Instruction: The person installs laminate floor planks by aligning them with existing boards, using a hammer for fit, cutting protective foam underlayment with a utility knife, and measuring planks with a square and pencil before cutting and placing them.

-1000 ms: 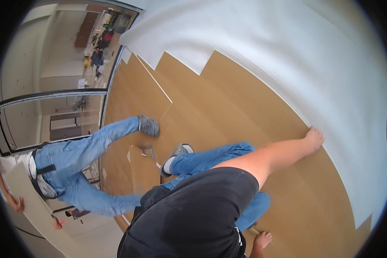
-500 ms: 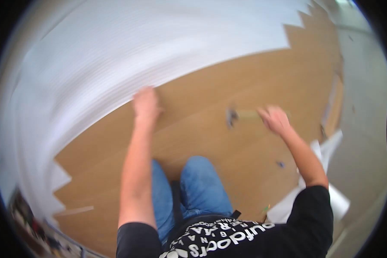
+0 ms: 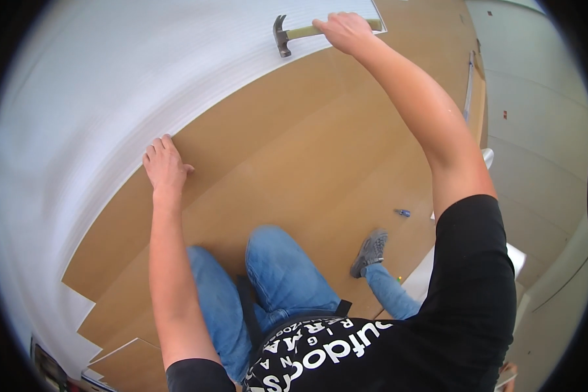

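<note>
A claw hammer with a grey metal head and a pale yellow-green handle is in my right hand, fingers wrapped round the handle. My right arm reaches far forward, and the hammer head is over the white ribbed underlay at the edge of the laid boards. My left hand lies spread on the wood-look floor boards, its fingertips at their far edge where the white underlay begins. Nothing shows in the left hand.
Behind my knees a grey shoe rests on the boards. A small blue object lies to its right. A loose board piece sits at lower left. Along the right side, white sheet material lies near the boards' edge, beside pale grey floor.
My right hand has carried the hammer forward and left, from above the boards to over the underlay edge. My left hand has slid left along the board edge. My view has shifted.
</note>
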`<action>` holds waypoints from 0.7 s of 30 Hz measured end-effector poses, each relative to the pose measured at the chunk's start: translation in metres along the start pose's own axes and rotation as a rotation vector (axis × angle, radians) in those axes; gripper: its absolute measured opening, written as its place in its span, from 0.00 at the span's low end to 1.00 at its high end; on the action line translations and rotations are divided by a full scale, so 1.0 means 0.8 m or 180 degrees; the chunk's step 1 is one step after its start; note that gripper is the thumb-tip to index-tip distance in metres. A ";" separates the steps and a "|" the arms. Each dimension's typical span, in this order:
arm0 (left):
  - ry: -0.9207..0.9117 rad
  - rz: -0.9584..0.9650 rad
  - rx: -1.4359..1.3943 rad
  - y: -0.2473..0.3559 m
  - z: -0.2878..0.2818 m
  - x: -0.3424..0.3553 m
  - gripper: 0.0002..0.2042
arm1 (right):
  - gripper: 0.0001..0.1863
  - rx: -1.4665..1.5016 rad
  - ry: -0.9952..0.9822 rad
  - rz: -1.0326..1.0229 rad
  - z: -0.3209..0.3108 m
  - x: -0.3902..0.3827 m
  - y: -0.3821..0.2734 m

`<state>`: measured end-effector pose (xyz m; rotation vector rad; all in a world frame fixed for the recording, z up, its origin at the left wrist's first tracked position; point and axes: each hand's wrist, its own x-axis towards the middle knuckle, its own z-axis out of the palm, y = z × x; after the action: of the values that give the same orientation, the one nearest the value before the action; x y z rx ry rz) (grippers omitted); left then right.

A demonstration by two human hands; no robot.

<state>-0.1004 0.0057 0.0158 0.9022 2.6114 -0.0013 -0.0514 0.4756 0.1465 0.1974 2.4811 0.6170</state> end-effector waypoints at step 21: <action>-0.0032 -0.0004 -0.0027 0.004 -0.004 -0.004 0.43 | 0.12 -0.0504 0.0296 -0.0258 0.028 0.046 0.039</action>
<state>-0.0976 0.0066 0.0206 0.8954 2.6008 0.0050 -0.0691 0.5217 0.1266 0.0072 2.5001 0.8003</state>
